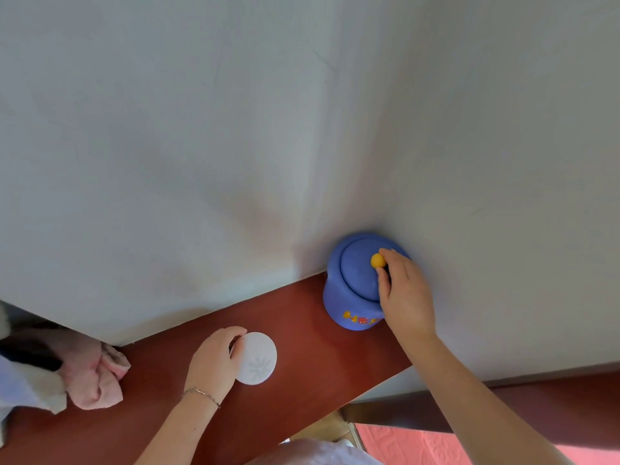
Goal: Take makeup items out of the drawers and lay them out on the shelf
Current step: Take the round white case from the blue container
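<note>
Pink cloths [90,374] at shelf [302,364] end; left grip [214,360] around white compact [256,359], right [406,297] pinching jar knob [378,260].

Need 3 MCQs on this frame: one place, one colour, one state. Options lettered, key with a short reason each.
1. Where does the blue jar stand?
A. On the red-brown shelf, by the wall
B. On the floor
C. On the pink cloth

2. What colour is the knob on the jar's lid?
A. White
B. Yellow
C. Green

3. What is the left hand doing?
A. Hanging idle
B. Holding the jar
C. Holding the white round case on the shelf

Key: 1 A, the jar's base sits on the shelf where it meets the wall. 2 B, the ball under the right hand fingertips is yellow. 3 C, the fingers curl over the case's left edge.
</note>
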Tool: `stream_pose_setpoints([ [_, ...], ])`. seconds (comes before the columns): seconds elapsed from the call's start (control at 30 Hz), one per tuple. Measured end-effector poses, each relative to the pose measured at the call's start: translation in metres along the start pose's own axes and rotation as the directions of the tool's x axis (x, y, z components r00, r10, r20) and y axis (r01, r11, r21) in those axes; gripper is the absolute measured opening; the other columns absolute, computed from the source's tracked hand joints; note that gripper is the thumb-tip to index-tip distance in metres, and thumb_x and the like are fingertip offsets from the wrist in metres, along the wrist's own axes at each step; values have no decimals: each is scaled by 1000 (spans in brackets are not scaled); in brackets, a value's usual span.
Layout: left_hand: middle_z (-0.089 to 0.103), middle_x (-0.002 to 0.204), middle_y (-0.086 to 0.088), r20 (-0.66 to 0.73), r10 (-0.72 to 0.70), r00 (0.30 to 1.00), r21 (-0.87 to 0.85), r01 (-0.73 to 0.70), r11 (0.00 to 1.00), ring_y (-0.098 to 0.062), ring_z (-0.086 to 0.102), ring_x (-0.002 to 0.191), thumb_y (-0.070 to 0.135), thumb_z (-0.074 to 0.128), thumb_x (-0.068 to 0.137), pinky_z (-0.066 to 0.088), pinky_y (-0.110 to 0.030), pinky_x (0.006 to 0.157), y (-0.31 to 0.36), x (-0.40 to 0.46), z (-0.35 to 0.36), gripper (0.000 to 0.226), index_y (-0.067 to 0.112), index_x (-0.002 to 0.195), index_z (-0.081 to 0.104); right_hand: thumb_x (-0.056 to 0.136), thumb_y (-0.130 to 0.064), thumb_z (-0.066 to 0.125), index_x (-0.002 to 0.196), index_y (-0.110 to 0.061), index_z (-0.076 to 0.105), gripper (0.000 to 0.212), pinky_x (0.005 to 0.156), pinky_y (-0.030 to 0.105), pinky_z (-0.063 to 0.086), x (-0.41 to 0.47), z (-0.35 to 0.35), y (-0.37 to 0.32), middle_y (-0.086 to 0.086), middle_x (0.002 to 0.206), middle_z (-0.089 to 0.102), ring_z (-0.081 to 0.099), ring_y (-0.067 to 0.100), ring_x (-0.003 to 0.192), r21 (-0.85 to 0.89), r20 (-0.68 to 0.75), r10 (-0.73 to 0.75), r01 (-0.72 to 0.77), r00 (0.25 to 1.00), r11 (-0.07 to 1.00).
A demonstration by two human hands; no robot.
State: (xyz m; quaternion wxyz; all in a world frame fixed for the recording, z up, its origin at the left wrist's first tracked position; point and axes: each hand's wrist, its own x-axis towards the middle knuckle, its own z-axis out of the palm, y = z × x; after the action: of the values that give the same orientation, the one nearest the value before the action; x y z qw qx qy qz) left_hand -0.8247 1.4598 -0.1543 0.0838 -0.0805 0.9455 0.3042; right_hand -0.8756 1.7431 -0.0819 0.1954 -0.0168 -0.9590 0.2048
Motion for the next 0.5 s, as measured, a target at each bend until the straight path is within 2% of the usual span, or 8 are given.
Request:
stream_pose_setpoints([
  [0.13,64,118,6,5,1,1000,-4,-1,1000,-14,59,108,15,48,91,47,-26,93,-1,1,1,30,20,117,62,90,-26,38,108,1,63,41,85,29,37,2,0,-1,17,100,69,66,33,92,-73,-22,-44,43,999,996],
  [0.27,64,118,5,6,3,1000,-9,-3,1000,-15,59,109,14,48,91,46,-27,93,0,2,1,31,19,118,62,88,-25,39,102,-1,65,38,68,29,50,1,1,-4,12,90,69,67,29,79,-177,-52,-64,54,997,983],
  [0.4,63,119,4,23,9,1000,-6,-9,1000,-15,58,109,14,48,91,46,-27,94,1,3,1,31,19,119,61,89,-24,38,104,-2,63,36,74,25,44,1,1,-3,12,94,68,63,28,83,-97,-33,-52,49,998,994],
  [0.5,62,121,4,32,16,999,-6,-16,1000,-15,57,111,13,48,90,45,-27,95,1,5,0,33,18,120,60,91,-20,44,116,-1,60,35,81,34,51,0,-2,1,15,107,66,63,32,97,-31,42,-23,24,999,999],
])
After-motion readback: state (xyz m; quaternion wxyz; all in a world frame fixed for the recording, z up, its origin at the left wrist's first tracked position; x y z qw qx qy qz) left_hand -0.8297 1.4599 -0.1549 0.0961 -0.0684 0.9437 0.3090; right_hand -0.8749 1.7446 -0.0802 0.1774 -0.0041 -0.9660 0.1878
